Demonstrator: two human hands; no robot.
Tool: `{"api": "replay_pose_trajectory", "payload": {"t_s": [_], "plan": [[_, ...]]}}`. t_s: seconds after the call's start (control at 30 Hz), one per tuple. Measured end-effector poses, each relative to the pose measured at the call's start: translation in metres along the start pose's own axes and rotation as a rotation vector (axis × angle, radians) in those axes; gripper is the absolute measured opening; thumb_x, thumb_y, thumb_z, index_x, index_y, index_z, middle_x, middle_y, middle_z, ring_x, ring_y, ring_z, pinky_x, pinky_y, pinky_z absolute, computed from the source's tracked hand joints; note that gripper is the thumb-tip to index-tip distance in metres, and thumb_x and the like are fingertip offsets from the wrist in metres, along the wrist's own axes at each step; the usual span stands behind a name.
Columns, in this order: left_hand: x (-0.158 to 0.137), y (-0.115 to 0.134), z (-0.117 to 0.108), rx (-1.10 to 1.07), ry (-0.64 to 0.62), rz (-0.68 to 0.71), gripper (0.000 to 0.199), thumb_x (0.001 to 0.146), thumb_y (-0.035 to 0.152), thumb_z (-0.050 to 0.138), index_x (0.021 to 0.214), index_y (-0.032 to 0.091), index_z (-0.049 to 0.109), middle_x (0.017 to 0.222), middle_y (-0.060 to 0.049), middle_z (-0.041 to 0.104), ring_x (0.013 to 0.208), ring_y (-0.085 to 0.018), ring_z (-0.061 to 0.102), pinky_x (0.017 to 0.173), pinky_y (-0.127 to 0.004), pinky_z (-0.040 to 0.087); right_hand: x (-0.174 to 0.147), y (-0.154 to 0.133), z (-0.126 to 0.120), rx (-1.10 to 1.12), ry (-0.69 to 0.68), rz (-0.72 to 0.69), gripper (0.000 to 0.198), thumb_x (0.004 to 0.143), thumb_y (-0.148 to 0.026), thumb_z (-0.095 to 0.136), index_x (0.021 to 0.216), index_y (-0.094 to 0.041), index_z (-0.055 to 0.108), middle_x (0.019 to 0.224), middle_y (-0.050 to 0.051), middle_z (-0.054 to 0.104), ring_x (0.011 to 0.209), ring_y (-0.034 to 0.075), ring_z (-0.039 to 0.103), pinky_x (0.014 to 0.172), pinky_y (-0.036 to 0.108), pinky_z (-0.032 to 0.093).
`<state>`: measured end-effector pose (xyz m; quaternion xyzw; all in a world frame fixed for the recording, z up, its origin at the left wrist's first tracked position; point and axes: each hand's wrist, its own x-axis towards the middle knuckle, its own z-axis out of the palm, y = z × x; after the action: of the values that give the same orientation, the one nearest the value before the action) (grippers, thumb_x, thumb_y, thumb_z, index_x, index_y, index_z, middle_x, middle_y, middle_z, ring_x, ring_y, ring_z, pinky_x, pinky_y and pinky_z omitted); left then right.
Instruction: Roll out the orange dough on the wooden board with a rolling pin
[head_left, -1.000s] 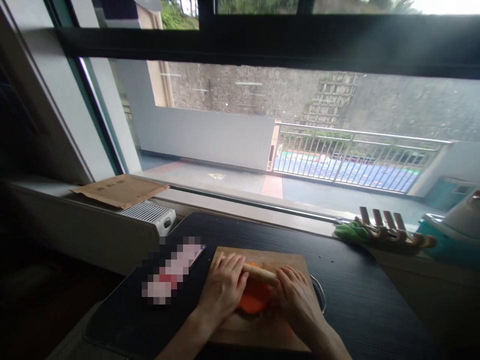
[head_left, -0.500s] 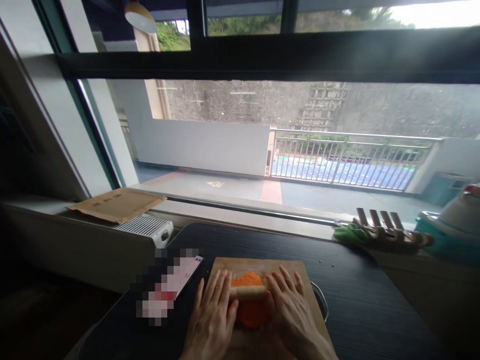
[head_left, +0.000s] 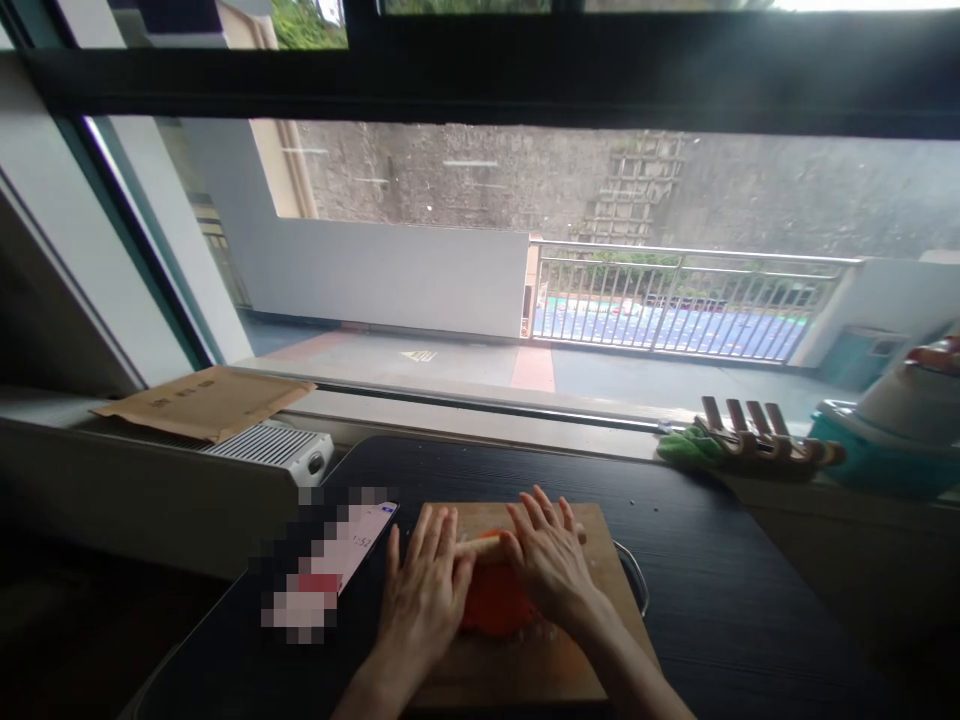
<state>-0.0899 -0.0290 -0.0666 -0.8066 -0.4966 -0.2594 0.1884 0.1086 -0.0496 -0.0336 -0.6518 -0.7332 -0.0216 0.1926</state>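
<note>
Rolling pin [head_left: 480, 545] has shifted toward the far edge of the orange sheet [head_left: 496, 602] on the wooden board [head_left: 604, 562], left hand [head_left: 426, 582] and right hand [head_left: 553, 556] pressing atop it, fingers outstretched, unclenched.

On my head feed I log a pale, slim rolling pin [head_left: 480, 546] lying crosswise on the board [head_left: 510, 682], slightly slanted, right end nearer the far edge. Under it: a flat, rounded orange sheet [head_left: 495, 602], mid-board, mostly on the near-edge side of the pin. I note the left hand [head_left: 424, 585] over the pin's left end, the right hand [head_left: 551, 560] across its right part, tip protruding.
</note>
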Motion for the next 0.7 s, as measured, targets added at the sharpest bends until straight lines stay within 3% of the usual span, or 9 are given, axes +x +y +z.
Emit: {"api": "replay_pose_trajectory", "payload": {"t_s": [0.1,0.2,0.3,0.4,0.6,0.7], "plan": [[-0.001,-0.002,0.0,0.0,-0.005,0.012,0.05,0.094,0.033,0.037,0.14,0.015,0.047,0.136,-0.012,0.058,0.129,-0.03,0.049,0.113,-0.054,0.022,-0.001,0.001,-0.002,0.017,-0.038,0.006,0.043,0.099,-0.04,0.037,0.132,-0.02,0.056,0.141,0.01,0.052,0.138,0.029,0.034,0.113,0.055,0.023],[-0.016,-0.002,0.0,0.003,0.067,0.143,0.057,0.093,0.03,0.041,0.148,0.019,0.033,0.138,-0.008,0.057,0.128,-0.023,0.05,0.118,-0.045,0.016,-0.01,0.005,0.0,0.044,-0.007,-0.079,0.046,0.097,-0.046,0.041,0.137,-0.024,0.051,0.141,0.006,0.052,0.138,0.027,0.035,0.114,0.053,0.023],[-0.013,-0.002,-0.001,0.009,0.087,0.095,0.056,0.093,0.033,0.04,0.146,0.015,0.036,0.134,-0.011,0.06,0.125,-0.026,0.053,0.116,-0.05,0.018,0.003,0.006,-0.003,0.048,-0.054,-0.086,0.046,0.098,-0.046,0.038,0.136,-0.024,0.051,0.141,0.006,0.052,0.14,0.027,0.032,0.115,0.053,0.02],[0.0,-0.002,-0.005,0.026,0.025,0.036,0.049,0.095,0.031,0.036,0.139,0.012,0.046,0.131,-0.015,0.061,0.125,-0.03,0.053,0.111,-0.055,0.026,0.022,0.003,-0.008,0.035,-0.129,-0.029,0.045,0.1,-0.043,0.031,0.131,-0.021,0.056,0.143,0.01,0.05,0.14,0.029,0.03,0.113,0.055,0.02],[-0.017,0.005,-0.01,0.044,0.087,0.148,0.053,0.091,0.028,0.045,0.142,0.014,0.042,0.138,-0.01,0.056,0.125,-0.024,0.052,0.12,-0.045,0.006,0.003,0.01,-0.002,0.036,-0.092,-0.093,0.049,0.098,-0.049,0.038,0.139,-0.025,0.048,0.143,0.006,0.05,0.14,0.027,0.031,0.115,0.052,0.019],[-0.001,0.005,-0.003,0.023,0.059,0.047,0.049,0.093,0.03,0.041,0.138,0.012,0.048,0.138,-0.012,0.056,0.128,-0.028,0.049,0.117,-0.051,0.012,0.014,0.007,0.0,0.016,-0.112,-0.036,0.046,0.1,-0.044,0.033,0.137,-0.022,0.051,0.143,0.008,0.05,0.14,0.027,0.031,0.114,0.053,0.021]]}}
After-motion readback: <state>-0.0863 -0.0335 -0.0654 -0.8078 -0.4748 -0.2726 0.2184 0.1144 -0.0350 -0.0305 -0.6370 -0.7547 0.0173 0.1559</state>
